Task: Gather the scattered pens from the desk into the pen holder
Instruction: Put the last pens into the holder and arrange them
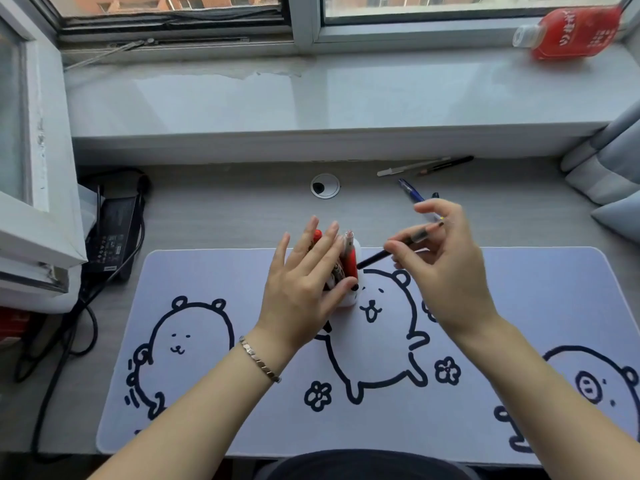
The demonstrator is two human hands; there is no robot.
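Honestly, with the left hand (304, 285) spread flat against the white pen holder (349, 292) on the mat and the right hand (440, 258) pinching a black pen (384, 253) tip-first beside its rim, they'd best tilt it upright, then slide it in.

Desk mat (214, 271): pale lavender, printed with black-outlined cartoon bears and small flowers. On its far edge, pen holder (349, 299) — white, filled with red and white markers (350, 258). Just right of the holder, a black pen (377, 256). Beyond the mat, the desk (225, 209) is light grey woodgrain — bearing a blue pen (412, 190), a white pen (405, 169) and a dark pen (450, 164). Far right of the holder, a red bottle (571, 32), white-capped.
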